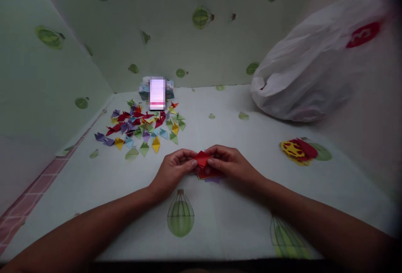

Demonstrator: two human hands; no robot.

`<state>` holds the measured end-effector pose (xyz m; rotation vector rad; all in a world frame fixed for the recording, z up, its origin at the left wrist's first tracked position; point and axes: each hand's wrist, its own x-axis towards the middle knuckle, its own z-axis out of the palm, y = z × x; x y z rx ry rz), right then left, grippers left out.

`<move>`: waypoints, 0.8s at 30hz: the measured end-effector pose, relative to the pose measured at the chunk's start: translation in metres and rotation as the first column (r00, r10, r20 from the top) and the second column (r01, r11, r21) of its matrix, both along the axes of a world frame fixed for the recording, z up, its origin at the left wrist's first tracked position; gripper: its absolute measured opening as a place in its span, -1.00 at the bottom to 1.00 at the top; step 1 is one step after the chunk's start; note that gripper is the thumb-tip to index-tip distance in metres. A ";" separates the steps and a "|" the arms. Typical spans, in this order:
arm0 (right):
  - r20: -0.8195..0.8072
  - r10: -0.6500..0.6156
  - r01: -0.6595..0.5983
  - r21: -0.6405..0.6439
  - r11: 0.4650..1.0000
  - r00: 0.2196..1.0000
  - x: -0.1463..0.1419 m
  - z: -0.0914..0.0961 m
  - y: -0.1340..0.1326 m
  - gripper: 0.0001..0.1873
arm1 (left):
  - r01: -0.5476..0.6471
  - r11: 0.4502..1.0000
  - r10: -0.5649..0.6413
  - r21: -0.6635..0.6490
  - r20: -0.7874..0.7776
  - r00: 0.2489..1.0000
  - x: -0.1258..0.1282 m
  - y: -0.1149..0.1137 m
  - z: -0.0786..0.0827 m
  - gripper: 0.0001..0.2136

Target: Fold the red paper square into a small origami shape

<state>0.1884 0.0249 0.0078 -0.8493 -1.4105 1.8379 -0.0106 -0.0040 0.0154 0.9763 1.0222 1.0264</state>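
A small folded piece of red origami paper is pinched between both hands at the middle of the table. My left hand grips its left side with thumb and fingertips. On the opposite side, my right hand holds it the same way. Just under the fingers lies a stack of paper sheets, red on top with a purple edge showing below. Many small folded paper pieces in red, purple, green, blue and yellow lie in a loose heap at the back left.
Behind the heap, a phone with a lit screen leans on a patterned box. A big white plastic bag stands at the back right. Red and yellow cut-out shapes lie to the right on the balloon-print cover.
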 end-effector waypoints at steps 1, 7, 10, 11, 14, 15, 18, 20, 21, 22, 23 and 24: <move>-0.006 -0.012 0.012 -0.019 1.000 1.000 0.000 0.000 0.000 -0.80 | 0.008 1.000 -0.008 -0.010 0.017 1.000 0.000 0.000 0.000 -0.73; -0.022 -0.056 0.054 -0.087 0.995 0.998 0.000 -0.002 -0.001 -0.79 | 0.030 0.999 -0.028 -0.032 0.037 0.999 0.000 0.000 -0.003 -0.72; -0.028 -0.061 0.058 -0.101 0.993 0.998 0.000 -0.003 -0.002 -0.78 | 0.034 0.999 -0.034 -0.022 0.037 0.999 0.000 0.000 -0.004 -0.73; -0.028 -0.064 0.061 -0.100 0.993 0.998 0.000 -0.003 -0.002 -0.79 | 0.033 0.999 -0.032 -0.019 0.038 0.999 0.000 0.000 -0.005 -0.73; -0.029 -0.057 0.054 -0.093 0.994 0.998 -0.001 -0.001 -0.003 -0.81 | 0.027 0.999 -0.026 -0.026 0.028 0.999 0.000 -0.001 -0.006 -0.75; -0.031 -0.051 0.048 -0.089 0.995 0.998 -0.001 0.000 -0.003 -0.82 | 0.023 0.999 -0.023 -0.029 0.020 1.000 0.000 -0.001 -0.006 -0.76; -0.029 -0.022 0.020 -0.073 0.997 0.999 -0.002 0.003 -0.004 -0.81 | 0.006 1.000 -0.006 -0.027 0.006 1.000 0.000 -0.002 -0.004 -0.78; -0.022 -0.001 0.000 -0.051 0.999 1.000 -0.003 0.004 -0.004 -0.80 | -0.015 1.000 0.015 -0.020 -0.005 1.000 0.001 -0.002 -0.003 -0.79; -0.020 0.009 -0.009 -0.040 0.999 1.000 -0.004 0.004 -0.004 -0.78 | -0.024 1.000 0.024 -0.018 -0.015 1.000 0.001 -0.002 -0.003 -0.80; -0.020 0.014 -0.015 -0.030 0.999 1.000 -0.004 0.004 -0.004 -0.77 | -0.032 0.999 0.031 -0.016 -0.025 0.999 0.001 -0.003 -0.003 -0.80; -0.021 0.015 -0.015 -0.020 1.000 1.000 -0.005 0.003 -0.005 -0.77 | -0.036 0.999 0.035 -0.015 -0.032 0.999 0.002 -0.003 -0.003 -0.81; -0.023 0.010 -0.011 -0.011 1.000 1.000 -0.005 0.002 -0.005 -0.77 | -0.036 0.999 0.036 -0.014 -0.032 0.999 0.002 -0.004 -0.003 -0.81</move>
